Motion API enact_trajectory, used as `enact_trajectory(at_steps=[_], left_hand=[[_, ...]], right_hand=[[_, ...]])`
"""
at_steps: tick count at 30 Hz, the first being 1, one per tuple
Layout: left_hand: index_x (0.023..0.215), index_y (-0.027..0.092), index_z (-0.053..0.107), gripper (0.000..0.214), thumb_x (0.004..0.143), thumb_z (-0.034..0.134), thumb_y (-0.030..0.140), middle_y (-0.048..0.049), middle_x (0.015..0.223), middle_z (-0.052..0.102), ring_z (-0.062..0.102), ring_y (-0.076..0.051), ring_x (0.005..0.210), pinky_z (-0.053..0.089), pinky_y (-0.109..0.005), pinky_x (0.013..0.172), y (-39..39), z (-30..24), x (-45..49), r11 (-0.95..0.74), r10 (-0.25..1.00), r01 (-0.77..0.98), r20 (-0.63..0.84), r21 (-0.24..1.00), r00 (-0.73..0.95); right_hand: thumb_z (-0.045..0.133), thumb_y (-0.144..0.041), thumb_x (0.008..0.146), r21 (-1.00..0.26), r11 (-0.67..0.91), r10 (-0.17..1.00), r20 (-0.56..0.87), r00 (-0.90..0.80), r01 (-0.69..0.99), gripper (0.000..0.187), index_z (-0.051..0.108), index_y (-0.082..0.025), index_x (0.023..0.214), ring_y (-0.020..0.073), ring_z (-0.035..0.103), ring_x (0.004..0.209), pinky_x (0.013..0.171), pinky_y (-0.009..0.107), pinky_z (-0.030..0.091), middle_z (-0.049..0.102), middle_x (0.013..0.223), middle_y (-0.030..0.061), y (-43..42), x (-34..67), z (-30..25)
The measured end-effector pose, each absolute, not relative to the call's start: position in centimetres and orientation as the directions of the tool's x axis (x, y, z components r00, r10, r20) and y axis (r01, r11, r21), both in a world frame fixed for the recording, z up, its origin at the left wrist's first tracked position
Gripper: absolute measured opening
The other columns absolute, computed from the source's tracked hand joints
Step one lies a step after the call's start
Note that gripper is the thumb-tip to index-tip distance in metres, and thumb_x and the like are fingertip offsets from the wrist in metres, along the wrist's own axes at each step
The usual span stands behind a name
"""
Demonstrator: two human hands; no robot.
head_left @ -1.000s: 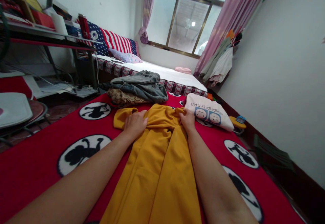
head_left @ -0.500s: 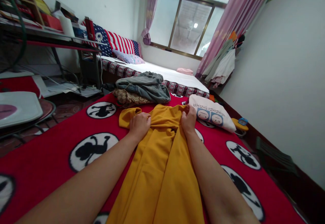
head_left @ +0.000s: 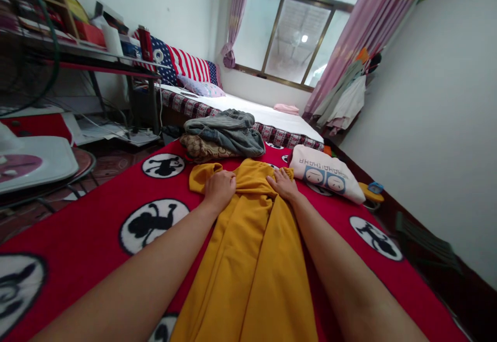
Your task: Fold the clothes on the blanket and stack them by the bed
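A mustard-yellow dress point(head_left: 248, 259) lies lengthwise before me, with creases across its gathered upper part. My left hand point(head_left: 220, 190) has its fingers curled into the cloth near a short sleeve-like flap point(head_left: 201, 176) on the left. On the opposite edge, my right hand point(head_left: 284, 183) rests palm down with its fingers spread over the fabric. Some cloth bunches just beyond the right fingertips. Both forearms reach forward along the two sides of the dress.
A red blanket point(head_left: 93, 243) with black-and-white round figures lies underneath. Crumpled jeans point(head_left: 229, 130) sit on a brown patterned cloth point(head_left: 205, 148) ahead. A printed white pillow point(head_left: 326, 174) is at right. A cluttered desk point(head_left: 97, 55) and stool point(head_left: 83, 163) stand left; a white-covered bed point(head_left: 248, 106) lies beyond.
My right hand has gone from pinching the dress's right edge to lying flat on it with spread fingers. The left hand keeps its hold. The view has shifted slightly left.
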State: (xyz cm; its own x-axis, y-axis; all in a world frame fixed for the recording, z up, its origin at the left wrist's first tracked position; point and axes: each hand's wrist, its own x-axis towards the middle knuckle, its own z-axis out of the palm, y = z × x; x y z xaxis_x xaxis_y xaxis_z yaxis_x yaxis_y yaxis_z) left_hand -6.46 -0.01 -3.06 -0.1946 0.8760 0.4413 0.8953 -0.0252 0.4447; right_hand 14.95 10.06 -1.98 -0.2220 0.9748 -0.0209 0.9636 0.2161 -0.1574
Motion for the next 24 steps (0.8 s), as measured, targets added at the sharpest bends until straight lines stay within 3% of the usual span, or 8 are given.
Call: enact_trajectory(at_steps=[2,4,7,9,13,17,21,24], left_hand=[[0.099,0.018,0.074,0.031,0.090,0.046,0.024,-0.0081,0.101,0.073,0.068,-0.026,0.094,0.050,-0.033,0.077,0.0,-3.1,-6.6,-0.024,0.874,0.893,0.443,0.448,-0.199],[0.098,0.018,0.075,0.031,0.090,0.045,0.025,-0.0086,0.100,0.073,0.067,-0.025,0.093,0.049,-0.032,0.077,0.0,-3.1,-6.6,-0.029,0.874,0.891,0.444,0.454,-0.198],[0.096,0.019,0.075,0.031,0.090,0.045,0.025,-0.0090,0.098,0.073,0.067,-0.024,0.092,0.048,-0.032,0.078,0.1,-3.2,-6.8,-0.043,0.877,0.882,0.441,0.469,-0.192],[0.096,0.018,0.074,0.031,0.091,0.045,0.024,-0.0091,0.098,0.072,0.066,-0.024,0.092,0.048,-0.032,0.080,0.2,-3.3,-6.8,-0.069,0.872,0.867,0.453,0.493,-0.188],[0.102,0.019,0.072,0.028,0.086,0.050,0.015,-0.0079,0.106,0.067,0.060,-0.021,0.101,0.045,-0.030,0.093,0.0,-3.1,-7.2,-0.151,0.769,0.848,0.600,0.508,-0.222],[0.118,0.024,0.065,0.041,0.078,0.060,0.014,-0.0074,0.132,0.054,0.046,-0.027,0.123,0.038,-0.038,0.104,-0.8,-2.5,-8.4,-0.007,0.589,0.875,0.709,0.484,-0.388],[0.132,0.017,0.052,0.059,0.076,0.068,0.030,-0.0148,0.136,0.051,0.047,-0.033,0.124,0.043,-0.045,0.099,-1.4,-2.1,-10.9,0.239,0.577,0.757,0.538,0.608,-0.614],[0.134,0.011,0.049,0.066,0.078,0.066,0.042,-0.0194,0.125,0.059,0.057,-0.034,0.114,0.048,-0.042,0.091,-1.7,-2.1,-13.1,0.329,0.691,0.711,0.355,0.621,-0.630]], right_hand=[[0.031,-0.052,0.096,-0.163,0.224,0.972,-0.028,-0.231,0.961,0.058,0.040,-0.022,0.145,0.0273,0.010,0.149,0.113,0.060,0.017,0.024,0.159,0.0071,9.3,14.7,-1.1],[0.039,-0.045,0.096,-0.201,0.233,0.972,0.067,-0.224,0.952,0.048,0.050,-0.022,0.136,0.0295,0.019,0.146,0.111,0.060,0.021,0.038,0.153,0.0097,8.0,14.2,-0.5],[0.038,-0.040,0.096,-0.368,0.291,0.946,0.246,-0.209,0.883,0.042,0.056,-0.023,0.130,0.0278,0.037,0.138,0.110,0.050,0.030,0.053,0.141,0.0097,5.1,13.4,-1.1],[0.039,-0.046,0.096,-0.460,0.356,0.928,0.280,-0.248,0.813,0.045,0.055,-0.025,0.132,0.0278,0.044,0.134,0.109,0.046,0.032,0.054,0.140,0.0090,2.9,12.9,-2.4],[0.049,-0.049,0.090,-0.501,0.384,0.915,0.321,-0.245,0.776,0.056,0.049,-0.023,0.139,0.0317,0.039,0.137,0.113,0.053,0.024,0.046,0.147,0.0110,-0.5,12.8,-4.7],[0.046,-0.051,0.089,-0.611,0.420,0.897,0.391,-0.206,0.671,0.053,0.057,-0.019,0.130,0.0296,0.052,0.125,0.106,0.046,0.035,0.059,0.134,0.0131,-1.4,13.3,-4.8],[0.038,-0.054,0.091,-0.721,0.464,0.874,0.468,-0.133,0.515,0.049,0.067,-0.016,0.106,0.0250,0.062,0.102,0.090,0.035,0.044,0.070,0.108,0.0121,-1.6,13.6,-4.0],[0.035,-0.057,0.091,-0.731,0.459,0.872,0.478,-0.102,0.505,0.050,0.067,-0.018,0.086,0.0220,0.062,0.084,0.076,0.031,0.044,0.070,0.088,0.0084,-2.0,13.7,-3.6]])
